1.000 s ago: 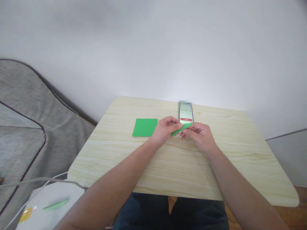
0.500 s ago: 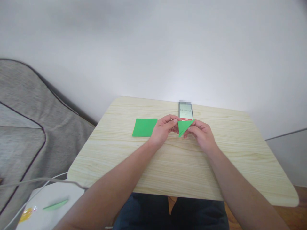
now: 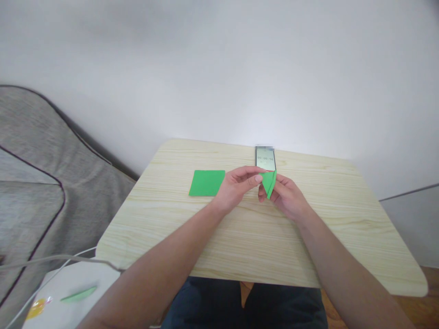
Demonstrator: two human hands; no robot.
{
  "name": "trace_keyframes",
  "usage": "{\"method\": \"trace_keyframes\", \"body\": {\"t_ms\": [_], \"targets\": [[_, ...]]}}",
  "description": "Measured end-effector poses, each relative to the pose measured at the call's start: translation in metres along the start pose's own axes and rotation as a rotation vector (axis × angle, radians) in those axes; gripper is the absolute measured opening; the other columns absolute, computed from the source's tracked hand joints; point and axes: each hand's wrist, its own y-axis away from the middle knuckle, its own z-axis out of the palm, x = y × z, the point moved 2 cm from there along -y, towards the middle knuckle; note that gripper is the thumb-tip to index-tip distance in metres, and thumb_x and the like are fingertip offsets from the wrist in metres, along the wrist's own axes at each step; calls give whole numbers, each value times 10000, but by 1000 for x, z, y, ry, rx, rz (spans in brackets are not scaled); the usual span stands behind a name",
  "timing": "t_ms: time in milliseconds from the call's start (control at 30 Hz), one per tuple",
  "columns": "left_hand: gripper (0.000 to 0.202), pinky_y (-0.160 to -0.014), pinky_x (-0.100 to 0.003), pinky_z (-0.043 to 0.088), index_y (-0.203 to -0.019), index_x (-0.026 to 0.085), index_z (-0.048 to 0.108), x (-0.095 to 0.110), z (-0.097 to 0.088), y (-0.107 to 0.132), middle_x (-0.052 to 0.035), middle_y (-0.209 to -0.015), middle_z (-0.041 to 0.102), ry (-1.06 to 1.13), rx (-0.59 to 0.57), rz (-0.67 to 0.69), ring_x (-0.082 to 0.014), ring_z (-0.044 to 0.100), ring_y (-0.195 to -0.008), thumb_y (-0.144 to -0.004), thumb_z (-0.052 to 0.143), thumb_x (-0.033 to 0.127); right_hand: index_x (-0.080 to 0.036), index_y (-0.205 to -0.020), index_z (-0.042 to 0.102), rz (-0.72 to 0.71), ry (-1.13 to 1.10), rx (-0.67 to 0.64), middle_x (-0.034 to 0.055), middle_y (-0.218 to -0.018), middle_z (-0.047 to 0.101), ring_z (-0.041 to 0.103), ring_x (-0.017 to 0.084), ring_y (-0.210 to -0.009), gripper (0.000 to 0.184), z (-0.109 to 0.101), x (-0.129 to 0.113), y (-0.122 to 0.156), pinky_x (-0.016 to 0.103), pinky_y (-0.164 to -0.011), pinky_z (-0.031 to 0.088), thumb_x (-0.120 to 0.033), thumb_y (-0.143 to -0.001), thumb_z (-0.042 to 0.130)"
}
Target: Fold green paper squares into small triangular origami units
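Observation:
Both my hands meet above the middle of a light wooden table [image 3: 240, 237]. Between them is a small folded green paper [image 3: 269, 182], a narrow triangle pointing down. My left hand [image 3: 236, 185] pinches its upper left corner with thumb and forefinger. My right hand [image 3: 286, 196] is closed on its right side from behind. A flat green paper square [image 3: 206, 183] lies on the table just left of my left hand. A phone [image 3: 265, 159] with a lit screen lies right behind the folded paper.
A grey padded cover [image 3: 37, 183] stands to the left of the table. At lower left a white surface [image 3: 65, 297] carries a green folded strip [image 3: 78, 294], a yellow scrap and a white cable. A white wall rises behind the table.
The folded green paper has gone from a flat strip to a broad triangle and now to a narrower, more folded triangle. Both hands stayed in place, only the fingers shifted.

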Motion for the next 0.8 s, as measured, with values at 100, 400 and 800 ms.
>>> {"method": "trace_keyframes", "body": {"t_ms": [100, 400, 800], "targets": [[249, -604, -336, 566, -1041, 224, 800, 4, 4, 2, -53, -921, 740, -14, -20, 13, -145, 646, -640, -857, 776, 391, -225, -927, 746, -8, 67, -9, 15, -770, 728, 656, 156, -662, 194, -2, 5, -1, 307, -668, 559, -415, -889, 744], [266, -601, -330, 560, -987, 181, 820, 6, 6, 3, -78, -902, 748, -17, -11, -49, -148, 636, -629, -808, 820, 379, -203, -835, 699, -73, 347, 89, 11, -695, 720, 665, 157, -591, 273, -1, 3, -1, 294, -594, 551, -467, -899, 721], [213, -863, -335, 571, -922, 199, 829, 2, 0, 0, -79, -1027, 794, -178, 80, 86, -206, 716, -957, -766, 857, 341, -228, -980, 711, -298, 491, 275, 25, -986, 742, 656, 162, -767, 206, -2, 5, 3, 284, -663, 523, -387, -861, 763]]}}
